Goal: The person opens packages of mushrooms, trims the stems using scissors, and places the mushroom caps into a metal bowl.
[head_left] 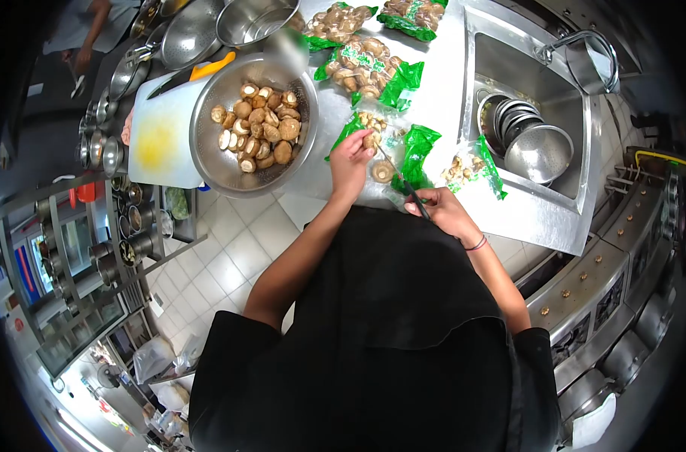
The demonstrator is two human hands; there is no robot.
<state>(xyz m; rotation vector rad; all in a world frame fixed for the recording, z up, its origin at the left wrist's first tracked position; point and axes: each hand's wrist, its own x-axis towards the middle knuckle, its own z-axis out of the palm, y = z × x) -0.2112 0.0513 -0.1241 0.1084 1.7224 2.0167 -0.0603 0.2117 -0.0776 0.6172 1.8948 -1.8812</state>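
My left hand (350,160) pinches a brown-capped mushroom (372,141) over an open plastic bag with green ends. In my right hand (442,211) is a slim knife (412,193) with a black handle, its narrow blade reaching up to that mushroom. Just below the blade a loose mushroom (382,172) lies on the bag. Left of my hands stands a steel colander (200,143) with many mushrooms (264,124) in it. Cut pale stems (462,170) lie on another opened bag to the right.
Sealed mushroom bags (365,64) lie at the back of the steel counter. A white cutting board (162,120) with a yellow-handled knife (211,68) sits left of the colander. The sink (501,49) at right holds stacked colanders (539,154). Another person's arm (94,26) shows at top left.
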